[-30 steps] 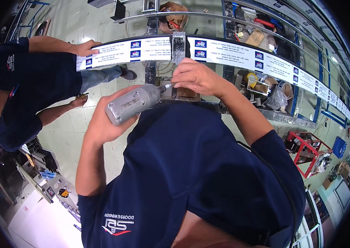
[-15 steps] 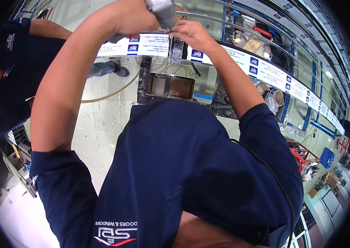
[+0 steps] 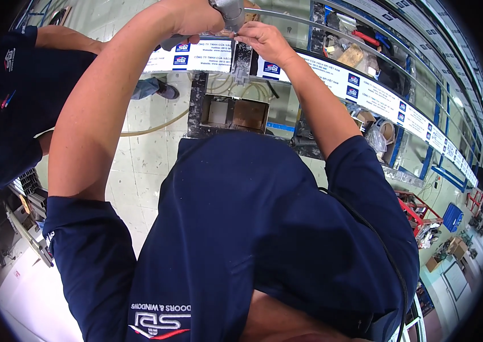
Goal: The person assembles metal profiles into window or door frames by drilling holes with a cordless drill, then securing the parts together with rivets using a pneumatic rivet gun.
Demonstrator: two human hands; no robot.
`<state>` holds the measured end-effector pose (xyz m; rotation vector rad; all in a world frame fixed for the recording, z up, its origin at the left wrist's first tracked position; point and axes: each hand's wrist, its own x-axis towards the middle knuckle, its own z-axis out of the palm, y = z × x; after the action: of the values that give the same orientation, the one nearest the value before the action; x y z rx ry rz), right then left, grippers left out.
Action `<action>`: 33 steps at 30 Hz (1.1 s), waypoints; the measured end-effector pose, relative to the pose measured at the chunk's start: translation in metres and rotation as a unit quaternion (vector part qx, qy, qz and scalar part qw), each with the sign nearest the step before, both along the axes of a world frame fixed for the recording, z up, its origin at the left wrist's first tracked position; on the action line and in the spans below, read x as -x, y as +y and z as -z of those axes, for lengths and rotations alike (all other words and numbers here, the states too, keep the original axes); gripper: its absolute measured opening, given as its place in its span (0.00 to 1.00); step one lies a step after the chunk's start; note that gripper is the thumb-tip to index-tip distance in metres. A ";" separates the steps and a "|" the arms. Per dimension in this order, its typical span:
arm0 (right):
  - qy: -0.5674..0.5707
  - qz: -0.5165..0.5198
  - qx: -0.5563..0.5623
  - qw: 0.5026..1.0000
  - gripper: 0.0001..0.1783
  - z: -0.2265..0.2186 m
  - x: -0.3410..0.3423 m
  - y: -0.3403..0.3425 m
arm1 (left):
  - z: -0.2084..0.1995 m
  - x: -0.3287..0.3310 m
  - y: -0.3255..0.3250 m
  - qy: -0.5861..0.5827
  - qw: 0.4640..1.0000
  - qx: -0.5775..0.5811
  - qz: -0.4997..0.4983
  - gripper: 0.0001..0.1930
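Note:
My left hand (image 3: 198, 18) is closed around a grey pistol-shaped power drill (image 3: 231, 12), near the top edge of the view. Its front end points down at a long bar (image 3: 210, 56) covered in white printed film. Close beside that tip, my right hand (image 3: 263, 41) has thumb and fingers pinched together; whatever they hold is too small to make out. Below the fingers, a dark, worn support (image 3: 242, 60) crosses under the bar. The drill's upper part is cut off by the frame.
At left stands a co-worker (image 3: 30, 85) in a dark shirt, one arm stretched toward the bar. Under the bar is a bench frame (image 3: 197, 108) with a cardboard box (image 3: 250, 114). Tools, including a red-handled one (image 3: 365, 37), lie far right; a hose (image 3: 156, 131) crosses the floor.
The drill and my left hand have shifted slightly right and up. My right hand has edged up a little, still pinched by the tip. The co-worker's arm has moved slightly.

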<state>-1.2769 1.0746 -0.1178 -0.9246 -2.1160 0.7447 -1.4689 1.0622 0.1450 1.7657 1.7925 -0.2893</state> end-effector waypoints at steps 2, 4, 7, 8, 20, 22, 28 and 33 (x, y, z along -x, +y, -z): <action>0.012 0.010 -0.019 1.000 0.12 0.001 -0.002 0.002 | 0.002 0.001 0.005 -0.006 1.000 -0.005 0.013 0.18; 0.008 0.013 -0.011 1.000 0.12 0.000 -0.001 0.001 | 0.003 0.001 0.005 -0.016 1.000 -0.008 0.023 0.18; 0.022 0.018 -0.023 0.999 0.12 0.000 0.004 0.001 | 0.006 0.014 0.002 0.002 1.000 -0.009 0.026 0.17; 0.038 0.022 -0.043 0.998 0.12 0.000 0.005 0.002 | 0.019 0.036 0.000 -0.164 0.972 -0.092 0.140 0.17; 0.015 0.002 0.000 1.000 0.13 0.022 0.005 0.009 | 0.001 0.004 0.014 -0.006 1.000 0.000 0.007 0.16; 0.024 -0.003 0.018 1.000 0.13 0.025 0.006 0.009 | 0.002 0.003 0.016 -0.017 1.000 0.002 0.004 0.16; 0.038 -0.007 0.044 0.998 0.12 0.033 0.010 0.008 | 0.016 0.035 0.013 -0.308 0.930 -0.080 0.186 0.16; 0.061 0.015 0.051 0.997 0.12 0.038 0.009 0.006 | 0.014 0.007 0.020 -0.039 0.999 -0.018 0.003 0.15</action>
<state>-1.2862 1.0807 -0.1561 -0.9383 -1.9683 0.8782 -1.4762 1.0824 0.1313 1.7828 1.7476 -0.1895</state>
